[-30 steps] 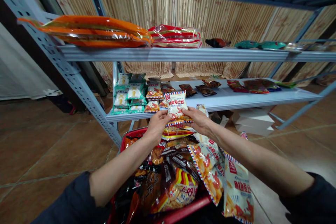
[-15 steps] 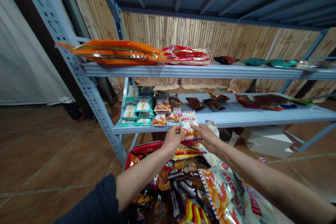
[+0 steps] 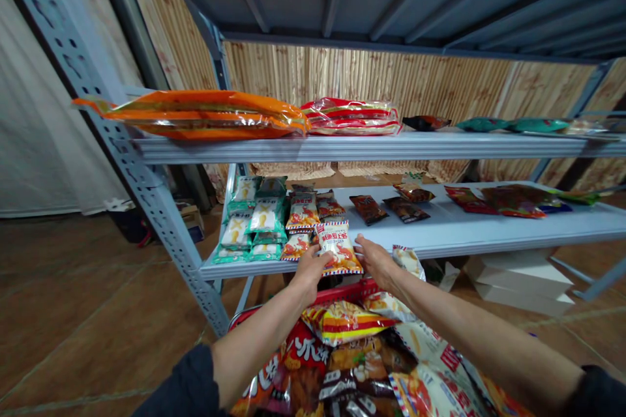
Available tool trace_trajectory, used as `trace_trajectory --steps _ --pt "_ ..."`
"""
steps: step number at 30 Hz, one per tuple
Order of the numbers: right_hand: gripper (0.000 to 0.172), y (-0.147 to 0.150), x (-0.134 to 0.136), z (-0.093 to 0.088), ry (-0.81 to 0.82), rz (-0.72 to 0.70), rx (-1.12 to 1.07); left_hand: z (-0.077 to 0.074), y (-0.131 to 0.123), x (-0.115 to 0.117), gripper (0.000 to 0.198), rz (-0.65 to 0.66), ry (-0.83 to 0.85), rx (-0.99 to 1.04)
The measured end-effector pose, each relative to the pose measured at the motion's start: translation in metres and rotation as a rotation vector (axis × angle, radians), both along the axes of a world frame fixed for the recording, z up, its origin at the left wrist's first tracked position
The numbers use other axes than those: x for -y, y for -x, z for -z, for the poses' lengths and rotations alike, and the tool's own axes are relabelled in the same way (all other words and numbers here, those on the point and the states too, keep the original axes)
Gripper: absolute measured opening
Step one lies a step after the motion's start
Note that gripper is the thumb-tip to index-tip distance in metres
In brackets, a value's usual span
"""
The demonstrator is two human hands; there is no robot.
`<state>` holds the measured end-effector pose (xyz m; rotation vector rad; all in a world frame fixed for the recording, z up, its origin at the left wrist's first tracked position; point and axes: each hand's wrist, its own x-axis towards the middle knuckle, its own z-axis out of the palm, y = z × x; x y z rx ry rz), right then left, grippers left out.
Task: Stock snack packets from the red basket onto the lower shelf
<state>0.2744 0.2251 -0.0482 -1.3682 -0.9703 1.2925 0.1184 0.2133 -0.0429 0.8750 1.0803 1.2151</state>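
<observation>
A white snack bag with a red-and-blue striped border stands tilted at the front edge of the lower metal shelf. My left hand pinches its lower left side. My right hand is open just right of the bag, fingers spread, with a small gap between them and the bag. Another white bag lies beyond my right hand. Below both hands, a red basket is heaped with snack bags.
Rows of green-and-white bags and dark packets lie on the lower shelf. Orange and red packages sit on the upper shelf. A perforated steel upright stands left, above a tiled floor.
The white bag has moved down from above the shelf edge onto the shelf. My right hand has let go and moved apart from it. The basket now sits lower in view.
</observation>
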Motion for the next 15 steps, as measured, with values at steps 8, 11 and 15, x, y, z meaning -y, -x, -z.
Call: trace_trajectory --steps 8,11,15 --pt "0.061 0.024 -0.074 0.028 -0.071 0.115 0.299 -0.038 0.029 -0.044 0.036 -0.117 -0.121 -0.114" --pt "0.069 0.032 -0.091 0.035 -0.103 0.107 0.325 -0.052 0.027 -0.062 0.039 -0.193 -0.154 -0.203" --pt "0.063 0.036 -0.106 0.043 -0.183 0.045 0.304 -0.059 0.023 -0.09 0.041 -0.246 -0.191 -0.349"
